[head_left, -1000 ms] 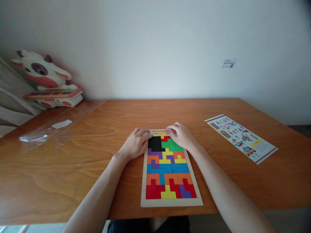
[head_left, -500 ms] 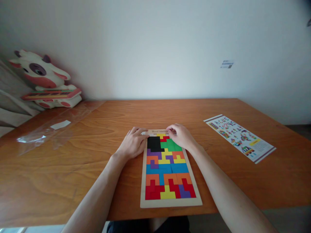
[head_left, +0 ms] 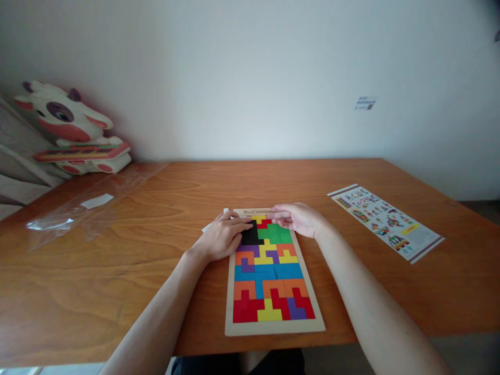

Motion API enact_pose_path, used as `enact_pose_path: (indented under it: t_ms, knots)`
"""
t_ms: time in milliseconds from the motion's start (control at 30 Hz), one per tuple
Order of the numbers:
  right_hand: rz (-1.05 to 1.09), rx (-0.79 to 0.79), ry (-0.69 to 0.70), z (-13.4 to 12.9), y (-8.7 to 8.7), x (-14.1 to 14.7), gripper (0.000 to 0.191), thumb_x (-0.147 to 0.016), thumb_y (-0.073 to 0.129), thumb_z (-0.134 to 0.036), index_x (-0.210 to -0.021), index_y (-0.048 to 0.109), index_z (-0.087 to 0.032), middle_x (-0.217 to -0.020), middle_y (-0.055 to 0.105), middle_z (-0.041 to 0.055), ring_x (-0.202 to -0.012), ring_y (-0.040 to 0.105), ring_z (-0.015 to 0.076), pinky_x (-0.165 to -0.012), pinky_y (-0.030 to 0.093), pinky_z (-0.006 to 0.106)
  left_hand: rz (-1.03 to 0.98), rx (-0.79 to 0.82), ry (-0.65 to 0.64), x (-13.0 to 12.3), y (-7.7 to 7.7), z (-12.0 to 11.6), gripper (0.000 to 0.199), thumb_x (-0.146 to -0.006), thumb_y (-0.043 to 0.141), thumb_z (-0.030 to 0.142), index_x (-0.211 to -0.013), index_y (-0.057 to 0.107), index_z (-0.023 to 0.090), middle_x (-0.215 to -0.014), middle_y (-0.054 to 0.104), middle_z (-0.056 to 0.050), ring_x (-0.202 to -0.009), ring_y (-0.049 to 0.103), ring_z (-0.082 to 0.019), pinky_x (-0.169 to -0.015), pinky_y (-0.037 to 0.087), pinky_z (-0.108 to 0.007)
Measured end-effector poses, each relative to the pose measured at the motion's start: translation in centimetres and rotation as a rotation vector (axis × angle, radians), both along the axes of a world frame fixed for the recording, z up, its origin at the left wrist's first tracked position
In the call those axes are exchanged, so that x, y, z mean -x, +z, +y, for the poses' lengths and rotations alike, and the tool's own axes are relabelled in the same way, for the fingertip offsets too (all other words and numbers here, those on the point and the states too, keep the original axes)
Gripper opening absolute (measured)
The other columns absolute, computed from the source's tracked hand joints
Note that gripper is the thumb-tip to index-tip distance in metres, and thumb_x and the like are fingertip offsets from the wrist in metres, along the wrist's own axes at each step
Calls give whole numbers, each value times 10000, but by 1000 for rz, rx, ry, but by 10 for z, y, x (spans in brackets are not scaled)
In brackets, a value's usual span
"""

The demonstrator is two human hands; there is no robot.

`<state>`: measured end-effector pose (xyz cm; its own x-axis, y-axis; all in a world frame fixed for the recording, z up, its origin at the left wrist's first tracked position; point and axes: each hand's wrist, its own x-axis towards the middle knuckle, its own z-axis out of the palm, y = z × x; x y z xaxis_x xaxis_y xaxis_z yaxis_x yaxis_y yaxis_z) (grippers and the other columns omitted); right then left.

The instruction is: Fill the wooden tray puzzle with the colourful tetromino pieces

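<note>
A wooden puzzle board [head_left: 274, 327] full of coloured block pieces lies on the table in front of me. My left hand [head_left: 223, 237] rests on its upper left part, fingers reaching over the black piece [head_left: 252, 237]. My right hand [head_left: 299, 219] lies at the board's upper right, fingertips on the red piece [head_left: 266, 223] beside the green piece [head_left: 277, 234]. A small white corner [head_left: 226, 211] shows just beyond my left hand. Neither hand lifts anything.
A printed colour leaflet [head_left: 386, 220] lies on the table to the right. A clear plastic wrapper [head_left: 84, 205] lies at the left. A cow-shaped toy [head_left: 72, 127] stands at the far left against the wall. The table's front edge [head_left: 117, 354] is near me.
My left hand slid right onto the black piece. My right hand turned flatter and shifted slightly down and right, fingertips staying at the board's top. A white corner has appeared beyond my left hand.
</note>
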<state>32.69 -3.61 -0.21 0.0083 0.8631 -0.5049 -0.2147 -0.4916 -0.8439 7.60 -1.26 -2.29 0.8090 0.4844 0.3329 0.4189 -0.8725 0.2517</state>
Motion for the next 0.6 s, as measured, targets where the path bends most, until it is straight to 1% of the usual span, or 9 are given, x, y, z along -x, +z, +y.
enact_pose_path:
  t_ms: [100,233,300,433,600]
  knots:
    - [48,-2,5,2,-4,-1,116,-901,568,-153,-854,667,-114,-929,747,157,-674,675,118,-564,569,182,-17,5,-2,1,-1,2,390,-869,434,147,-1153,695,204,-1243,665,-56,-1042,565,-248,-973,483,-462]
    - [70,-29,-29,2,-9,3,93,-869,607,-114,-813,681,-113,-853,748,128,-648,667,106,-569,570,168,-15,14,10,2,-1,3,383,-869,430,140,-1129,706,190,-1226,674,-52,-1039,569,-246,-955,492,-435]
    - [62,-49,-29,2,-9,7,85,-855,632,-114,-793,690,-119,-829,745,112,-637,662,103,-571,575,171,-17,21,6,2,0,2,383,-867,427,136,-1124,707,183,-1223,676,-58,-1041,574,-243,-955,490,-427]
    - [35,-89,15,1,-11,12,81,-844,655,-114,-790,714,-126,-818,737,91,-634,657,93,-592,582,169,-18,24,-7,2,2,2,391,-874,415,132,-1131,703,196,-1226,674,-52,-1048,580,-240,-970,475,-432]
    - [-23,-96,32,1,-13,19,100,-851,647,-96,-798,726,-126,-779,724,66,-594,641,72,-557,563,139,-4,17,-9,3,2,3,396,-875,424,134,-1158,691,203,-1235,670,-36,-1056,564,-244,-962,473,-425]
